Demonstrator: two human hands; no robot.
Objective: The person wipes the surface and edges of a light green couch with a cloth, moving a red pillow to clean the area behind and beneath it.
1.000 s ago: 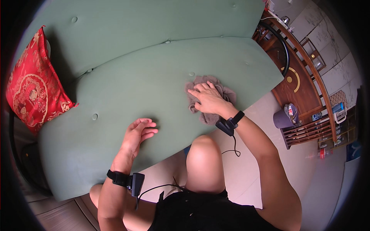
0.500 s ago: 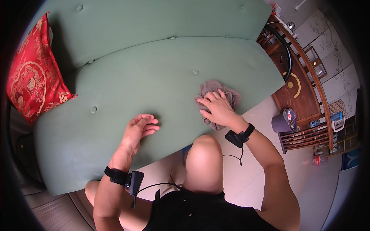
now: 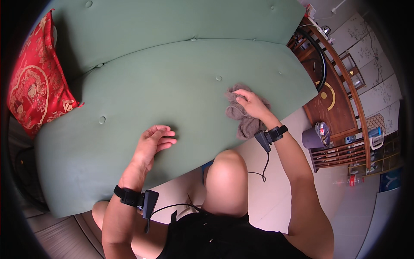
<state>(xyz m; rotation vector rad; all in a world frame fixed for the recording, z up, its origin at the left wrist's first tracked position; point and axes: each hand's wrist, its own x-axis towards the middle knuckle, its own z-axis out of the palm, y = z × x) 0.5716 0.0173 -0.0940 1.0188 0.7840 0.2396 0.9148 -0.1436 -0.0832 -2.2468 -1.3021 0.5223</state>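
A crumpled grey-brown cloth point(image 3: 249, 126) lies on the right part of the green sofa seat point(image 3: 181, 86). My right hand point(image 3: 252, 105) is closed on its upper part, thumb and fingers pinching a fold, while the lower end hangs toward the seat's front edge. Over the seat to the left, my left hand point(image 3: 154, 141) holds nothing; its fingers are loosely curled and apart. Each wrist wears a black strap with a small box and cable.
A red cushion with gold patterns point(image 3: 39, 82) leans at the sofa's left end. To the right stand a dark wooden table point(image 3: 321, 86), a purple bin point(image 3: 312, 138) with a bag in it, and a plastic bottle point(image 3: 355, 180). My bare knee point(image 3: 226, 172) is at the seat's front edge.
My right hand has gone from lying spread on the cloth to gripping it, and has moved slightly up and right. The cloth is now more bunched and lengthened. My left hand has hardly moved.
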